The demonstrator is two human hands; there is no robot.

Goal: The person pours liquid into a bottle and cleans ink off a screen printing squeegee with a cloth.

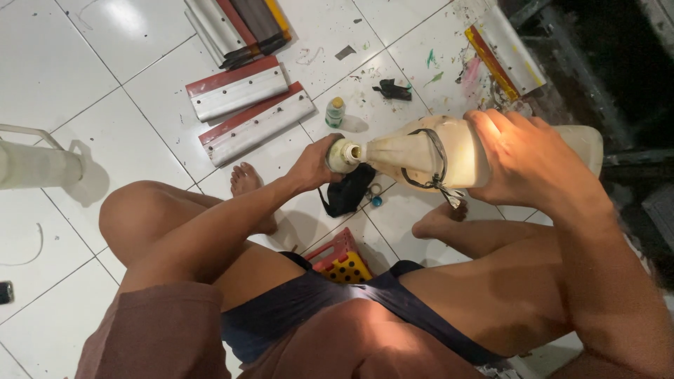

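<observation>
My right hand [530, 158] grips a large translucent plastic jug [428, 151] with cream-coloured liquid, tipped on its side with its mouth pointing left. A black cord is tied round the jug's neck. My left hand [316, 165] holds a small pale bottle [342, 156] right at the jug's mouth. I sit on a low red and yellow plastic stool [340, 261], knees apart, bare feet on the white tiled floor [105, 105].
Two red and silver squeegee bars [246, 105] lie on the tiles ahead, more are stacked at the top. A small yellow-capped bottle [336, 112], a black cloth [349, 191], a paint-stained bar [502, 56] and a clear cylinder [35, 163] at left are nearby.
</observation>
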